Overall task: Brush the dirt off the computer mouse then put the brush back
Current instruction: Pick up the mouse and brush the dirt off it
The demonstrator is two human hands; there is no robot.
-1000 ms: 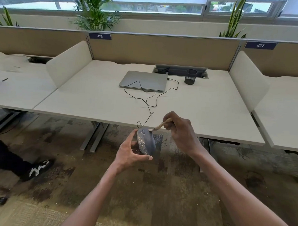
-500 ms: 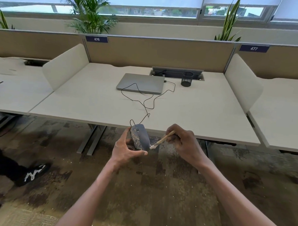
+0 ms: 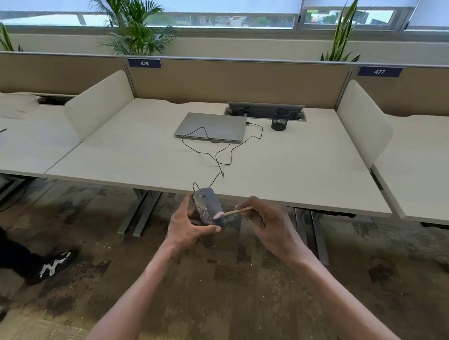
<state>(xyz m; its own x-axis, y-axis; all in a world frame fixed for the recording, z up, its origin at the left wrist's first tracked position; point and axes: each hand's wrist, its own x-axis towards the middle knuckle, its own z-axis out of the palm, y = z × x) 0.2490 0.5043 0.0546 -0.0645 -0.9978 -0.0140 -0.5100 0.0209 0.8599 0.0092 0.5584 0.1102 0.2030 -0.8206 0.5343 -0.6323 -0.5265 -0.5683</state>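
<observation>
Desk signs (image 3: 144,63) "476", "477" | left hand (image 3: 188,228) grips mouse (image 3: 207,206) | right hand (image 3: 269,226) pinches brush (image 3: 233,212)

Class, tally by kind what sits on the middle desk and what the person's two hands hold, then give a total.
Laptop: 1
Mesh pen cup: 1
Computer mouse, held by the left hand: 1
Brush, held by the right hand: 1
Cable across the desk: 1
Total: 5

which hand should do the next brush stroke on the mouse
Right. The right hand already pinches the brush, its bristles on the mouse. The left hand grips the mouse, tilted, off the desk.
</observation>
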